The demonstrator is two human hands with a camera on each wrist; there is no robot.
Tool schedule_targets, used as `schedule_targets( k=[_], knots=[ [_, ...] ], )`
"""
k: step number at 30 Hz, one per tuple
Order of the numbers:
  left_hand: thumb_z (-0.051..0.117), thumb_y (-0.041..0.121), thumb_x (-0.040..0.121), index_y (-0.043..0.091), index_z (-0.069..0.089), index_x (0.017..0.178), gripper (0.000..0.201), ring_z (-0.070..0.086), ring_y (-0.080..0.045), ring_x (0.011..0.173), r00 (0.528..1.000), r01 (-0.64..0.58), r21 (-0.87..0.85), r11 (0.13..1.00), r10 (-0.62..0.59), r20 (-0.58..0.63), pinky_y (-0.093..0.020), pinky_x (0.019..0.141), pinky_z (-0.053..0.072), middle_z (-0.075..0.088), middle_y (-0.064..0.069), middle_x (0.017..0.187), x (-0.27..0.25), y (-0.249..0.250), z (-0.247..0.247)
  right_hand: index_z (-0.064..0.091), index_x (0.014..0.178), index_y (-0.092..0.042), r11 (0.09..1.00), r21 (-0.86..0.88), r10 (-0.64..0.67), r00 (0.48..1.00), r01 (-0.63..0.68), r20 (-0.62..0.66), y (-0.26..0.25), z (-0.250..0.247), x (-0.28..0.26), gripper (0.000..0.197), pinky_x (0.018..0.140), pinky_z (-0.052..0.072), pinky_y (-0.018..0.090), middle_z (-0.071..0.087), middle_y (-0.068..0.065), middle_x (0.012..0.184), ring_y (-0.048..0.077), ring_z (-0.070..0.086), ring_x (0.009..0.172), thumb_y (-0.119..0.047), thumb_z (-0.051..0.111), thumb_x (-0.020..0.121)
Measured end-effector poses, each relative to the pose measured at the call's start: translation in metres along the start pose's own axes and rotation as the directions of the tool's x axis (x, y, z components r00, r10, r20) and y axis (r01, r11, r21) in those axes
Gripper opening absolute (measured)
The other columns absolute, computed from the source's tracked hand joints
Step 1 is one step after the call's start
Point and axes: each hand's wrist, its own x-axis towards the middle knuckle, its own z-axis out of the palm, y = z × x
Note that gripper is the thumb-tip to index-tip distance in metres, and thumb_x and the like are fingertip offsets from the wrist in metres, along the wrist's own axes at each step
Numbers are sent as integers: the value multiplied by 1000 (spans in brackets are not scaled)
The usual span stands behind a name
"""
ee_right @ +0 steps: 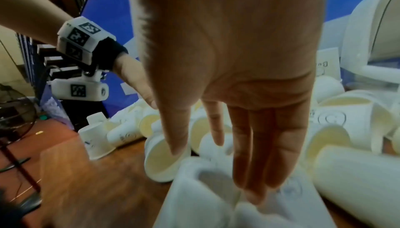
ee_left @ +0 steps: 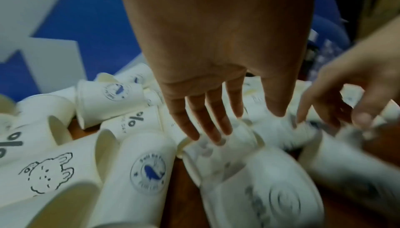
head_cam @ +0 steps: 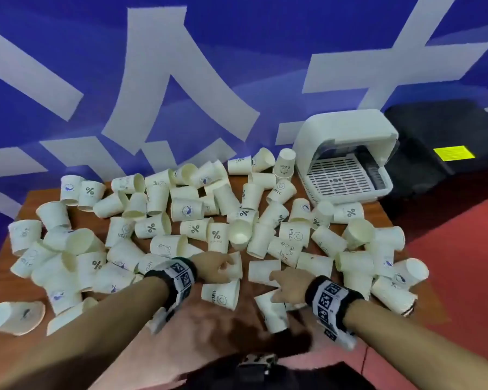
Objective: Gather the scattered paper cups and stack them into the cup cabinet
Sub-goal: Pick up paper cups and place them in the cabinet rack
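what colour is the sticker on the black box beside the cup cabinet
Yellow sticker, clearest in the head view.

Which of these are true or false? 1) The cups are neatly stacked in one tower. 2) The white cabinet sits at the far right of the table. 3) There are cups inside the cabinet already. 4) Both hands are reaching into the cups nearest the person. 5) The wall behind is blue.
1) False. The paper cups lie scattered over the table, most tipped on their sides.
2) True. The cup cabinet stands at the table's far right corner.
3) False. Its slotted tray shows no cups.
4) True. The left hand and right hand reach among the near cups.
5) True. The wall is blue with white shapes.
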Motion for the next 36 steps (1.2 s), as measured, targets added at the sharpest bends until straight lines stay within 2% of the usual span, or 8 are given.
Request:
schedule_targets(
  k=[2, 5, 11, 16, 26, 29, 32, 36],
  knots=[
    [58, 38, 92, 15, 35, 144, 62, 48, -21, 122, 999, -34, 103, 994, 32, 22, -26, 99, 37, 49, -6, 137, 2, -4, 7, 46, 131, -12, 999, -34, -3, 1000, 3, -17, -3, 9, 2, 51, 87, 44, 34, 55, 10, 128, 28, 54, 113, -42, 55, 90],
    [58, 46, 89, 19, 29, 147, 70, 41, -23, 131, 994, -113, 262, 958, 111, 23, -33, 106, 33, 40, -6, 146, 4, -16, 22, 50, 120, -9, 997, -76, -4, 997, -2, -79, -9, 25, 4, 42, 77, 42, 34, 59, 10, 118, 30, 57, 106, -39, 54, 90],
    [48, 61, 89, 20, 15, 152, 82, 31, -26, 138, 969, -220, 503, 836, 248, 12, -41, 109, 31, 25, -8, 155, 7, -33, 41, 48, 115, -10, 978, -193, 41, 982, -77, -186, -26, 54, 11, 36, 69, 41, 36, 65, 13, 109, 34, 61, 99, -37, 48, 92],
    [51, 54, 88, 17, 24, 145, 73, 44, -27, 125, 958, -236, 608, 758, 285, 18, -42, 98, 41, 40, -7, 142, 13, -42, 50, 43, 127, -15, 986, -100, 114, 973, -136, -202, -36, 67, 22, 46, 71, 44, 36, 63, 9, 113, 32, 62, 100, -42, 48, 90],
    [58, 51, 85, 13, 30, 141, 72, 55, -29, 110, 949, -302, 456, 837, 307, 65, -40, 89, 45, 48, -9, 128, 12, -52, 50, 4, 152, -18, 963, 187, 220, 965, -192, -141, -43, 84, 31, 88, 93, 45, 41, 39, 20, 141, 37, 51, 119, -39, 58, 86],
    [59, 53, 84, 16, 29, 142, 75, 56, -30, 109, 950, -306, 364, 880, 306, 58, -39, 92, 45, 48, -8, 130, 12, -59, 40, 6, 151, -20, 948, 279, 199, 968, -152, -150, -44, 81, 30, 92, 98, 43, 42, 39, 19, 140, 36, 49, 122, -37, 62, 80],
    [62, 52, 82, 21, 35, 138, 69, 55, -26, 112, 952, -302, 316, 900, 301, 51, -38, 95, 43, 51, -4, 129, 10, -65, 29, 8, 150, -21, 916, 390, 166, 974, -95, -154, -46, 71, 24, 98, 97, 42, 35, 47, 17, 136, 32, 49, 122, -34, 67, 73],
    [61, 53, 81, 27, 39, 134, 63, 53, -24, 115, 964, -261, 262, 929, 267, 15, -40, 96, 43, 53, 0, 126, 1, -66, 10, 7, 152, -18, 867, 497, 147, 975, -45, -168, -47, 43, 8, 96, 80, 38, 25, 59, 11, 120, 24, 56, 108, -27, 70, 81]
  ],
)
